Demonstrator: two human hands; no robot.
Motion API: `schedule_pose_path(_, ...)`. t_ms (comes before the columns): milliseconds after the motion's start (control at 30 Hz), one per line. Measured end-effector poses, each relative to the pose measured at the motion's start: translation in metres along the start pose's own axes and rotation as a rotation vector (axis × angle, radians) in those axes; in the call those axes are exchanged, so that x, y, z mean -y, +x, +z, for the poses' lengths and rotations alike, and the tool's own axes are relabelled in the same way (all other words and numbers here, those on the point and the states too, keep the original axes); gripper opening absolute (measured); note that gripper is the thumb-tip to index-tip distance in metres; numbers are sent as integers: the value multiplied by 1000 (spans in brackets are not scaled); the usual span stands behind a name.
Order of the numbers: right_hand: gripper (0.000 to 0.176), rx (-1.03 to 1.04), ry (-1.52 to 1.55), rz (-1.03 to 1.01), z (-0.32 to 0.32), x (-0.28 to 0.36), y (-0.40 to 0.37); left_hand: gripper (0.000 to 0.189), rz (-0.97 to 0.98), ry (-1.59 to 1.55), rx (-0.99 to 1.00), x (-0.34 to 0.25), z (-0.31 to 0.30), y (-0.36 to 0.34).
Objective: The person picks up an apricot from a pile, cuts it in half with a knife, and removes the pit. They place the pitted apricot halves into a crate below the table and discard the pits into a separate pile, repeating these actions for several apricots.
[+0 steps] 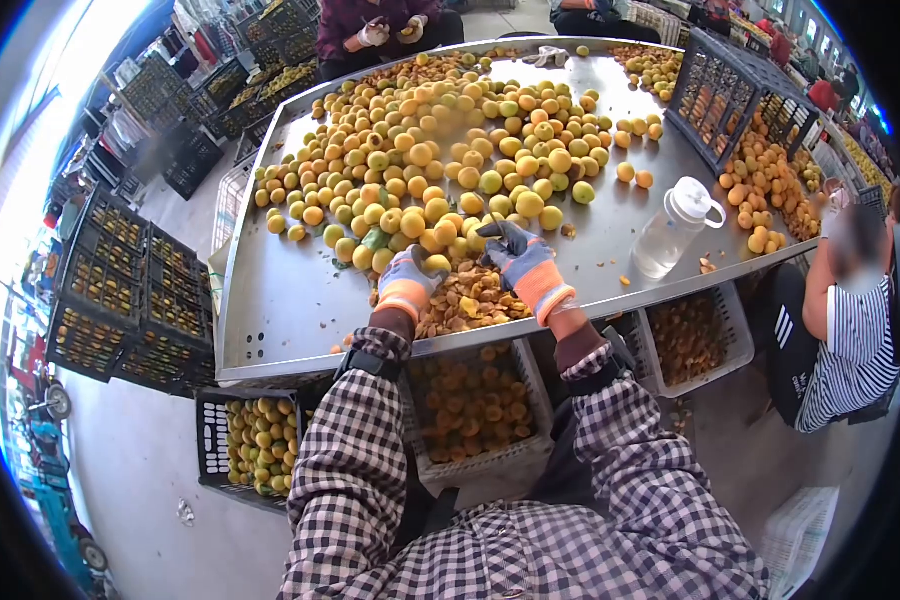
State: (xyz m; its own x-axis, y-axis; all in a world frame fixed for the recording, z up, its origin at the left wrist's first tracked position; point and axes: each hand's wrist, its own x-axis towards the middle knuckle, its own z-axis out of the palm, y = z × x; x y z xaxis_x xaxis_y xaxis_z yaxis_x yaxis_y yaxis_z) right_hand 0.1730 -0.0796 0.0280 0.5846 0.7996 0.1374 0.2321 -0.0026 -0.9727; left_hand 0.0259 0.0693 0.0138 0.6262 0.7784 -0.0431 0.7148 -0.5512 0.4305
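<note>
My left hand (408,282), in a grey and orange glove, is closed around a yellow apricot (436,265) at the near edge of the fruit heap. Just to its right, my right hand (530,268) wears a matching glove with dark fingertips. Its fingers are curled together, and whatever they hold is hidden. Between and below both hands lies a pile of split apricot pieces (467,300). Beyond them, a wide heap of whole apricots (420,140), yellow to greenish, spreads over the metal table (280,300). A green leaf (375,239) rests among the fruit near my left hand.
A clear water bottle (667,235) with a white lid stands to the right. A tipped dark crate (720,100) spills apricots behind it. Crates of fruit (475,400) sit beneath the table edge. Stacked crates (120,290) stand left. Other people (850,320) sit around the table.
</note>
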Motion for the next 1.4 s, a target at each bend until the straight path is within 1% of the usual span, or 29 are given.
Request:
schedule_pose_path(33, 26, 11, -14, 8, 4, -4, -1, 51, 39, -26, -66, 9, 6, 0)
schedule_pose_path(67, 25, 22, -30, 15, 7, -8, -1, 51, 40, -21, -68, 18, 11, 0)
schedule_pose_path(100, 24, 3, -59, -87, 12, -13, 2, 49, 56, -159, -98, 21, 9, -3)
schedule_pose_path(133, 24, 1, -58, -88, 13, -19, 1, 48, 72, -299, -128, 22, 8, -8)
schedule_pose_path(167, 24, 24, -32, -37, 14, -24, 1, 50, 117, -312, -213, 25, 6, -15)
schedule_pose_path(200, 25, 49, -6, 13, 17, -19, -1, 45, 81, -458, -212, 32, 10, -15)
schedule_pose_path(233, 27, 79, 75, 10, 16, -1, -8, 41, 107, -727, -167, 29, 3, -25)
schedule_pose_path(267, 27, 86, 73, 7, 18, 18, -15, 38, 129, -998, -119, 25, -3, -35)
schedule_pose_path(300, 28, 121, 168, 72, 21, 36, -21, 38, 124, -1002, -127, 23, -6, -42)
schedule_pose_path(333, 28, 157, 263, 139, 25, 44, -25, 40, 174, -1151, -83, 22, -7, -48)
schedule_pose_path(367, 29, 180, 288, -54, 37, 16, -18, 41, 229, -1299, -36, 21, -10, -51)
schedule_pose_path(400, 29, 183, 281, -51, 41, 16, -20, 41, 226, -1307, -37, 21, -14, -53)
schedule_pose_path(467, 28, 194, 298, -73, 47, 15, -22, 52, 181, -1333, 115, 21, -20, -56)
schedule_pose_path(500, 28, 253, 287, -147, 44, 20, -23, 59, 308, -1277, 125, 22, -22, -55)
schedule_pose_path(533, 28, 266, 288, -139, 42, 20, -22, 59, 295, -1282, 117, 24, -23, -56)
schedule_pose_path(600, 28, 298, 151, -273, 43, 22, -21, 62, 347, -1351, 291, 26, -31, -59)
schedule_pose_path(633, 23, 267, 84, -329, 45, 25, -22, 63, 361, -1257, 314, 23, -39, -63)
schedule_pose_path(667, 23, 274, 81, -319, 43, 29, -25, 63, 351, -1267, 314, 26, -36, -63)
schedule_pose_path(733, 21, 169, -106, -280, 41, 40, -30, 59, 368, -1260, 115, 32, -32, -62)
schedule_pose_path(767, 20, 158, -125, -280, 39, 38, -30, 59, 417, -1180, 2, 36, -31, -59)
schedule_pose_path(800, 21, 125, -242, -435, 36, 35, -29, 58, 383, -1211, 7, 39, -36, -60)
schedule_pose_path(900, 21, 138, -232, -490, 34, 38, -38, 56, 386, -1241, -6, 45, -48, -64)
schedule_pose_path(967, 25, 209, -383, -468, 33, 48, -44, 55, 520, -940, -99, 50, -49, -63)
schedule_pose_path(1067, 27, 183, -367, -524, 34, 36, -46, 55, 467, -1104, -20, 42, -55, -72)
schedule_pose_path(1100, 27, 185, -367, -524, 35, 34, -45, 55, 465, -1105, -21, 43, -55, -72)
schedule_pose_path(1167, 28, 155, -449, -682, 35, 32, -44, 56, 486, -1054, -34, 46, -52, -70)
schedule_pose_path(1300, 25, 170, -444, -649, 35, 34, -44, 56, 472, -1024, -41, 46, -55, -72)
schedule_pose_path(1367, 25, 182, -462, -614, 35, 31, -44, 54, 569, -876, -81, 47, -57, -71)
schedule_pose_path(1400, 25, 181, -462, -612, 36, 29, -44, 54, 569, -876, -78, 46, -59, -72)
